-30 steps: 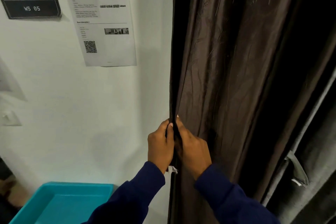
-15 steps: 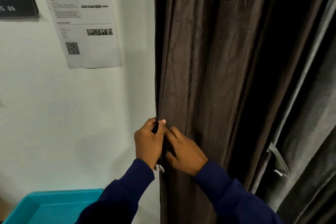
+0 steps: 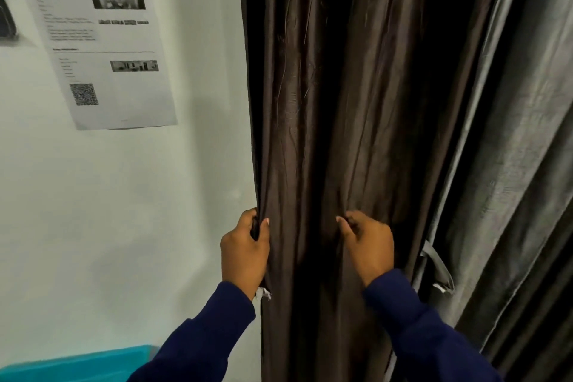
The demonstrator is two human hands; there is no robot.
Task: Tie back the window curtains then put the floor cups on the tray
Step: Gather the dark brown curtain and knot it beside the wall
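Here, beside the wall, the left hand (image 3: 245, 253) pinches the brown curtain's (image 3: 335, 121) edge; the right hand (image 3: 367, 245) apparently grips a fold. Soft, slippery cloth is best gathered mid-height.

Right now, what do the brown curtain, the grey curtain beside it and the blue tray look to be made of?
Brown curtain: woven cloth with a slight satin sheen, fine creases and pulled threads; the fibre cannot be told. Both the left hand and the right hand grip its folds. Grey curtain: smoother, glossier cloth, probably synthetic. Blue tray: probably moulded plastic, with an even colour, though blurred.
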